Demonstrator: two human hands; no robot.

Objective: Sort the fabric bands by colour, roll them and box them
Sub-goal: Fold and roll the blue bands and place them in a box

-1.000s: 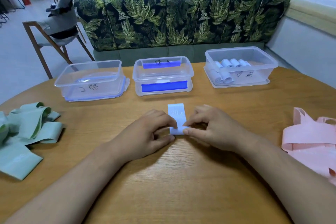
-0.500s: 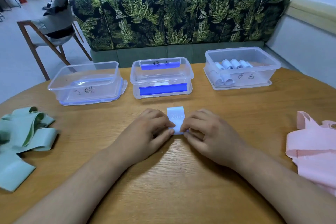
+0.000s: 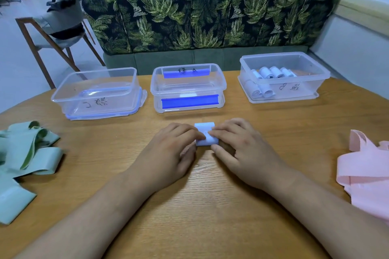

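Pale blue band [image 3: 205,139], by the look almost fully rolled, sits mid-worktop [image 3: 200,206], just in front of the middle box [image 3: 221,85]. Left hand [image 3: 168,153] and right hand [image 3: 244,149] both pinch it, fingertips curled over the top and thumbs at the near side. Right box [image 3: 315,69] holds finished rolls [image 3: 271,72] of like colour. Green bands [image 3: 27,153] far left, pink bands [image 3: 366,174] far right, unrolled. Risk: slack fingers on the lift and the roll likely springs open; a loose tail could catch the box rim

The left hand [image 3: 168,153] and the right hand [image 3: 246,151] pinch a pale blue band [image 3: 205,135], partly rolled, on the table [image 3: 210,206]; green bands [image 3: 27,153] lie left, pink bands [image 3: 366,174] right.
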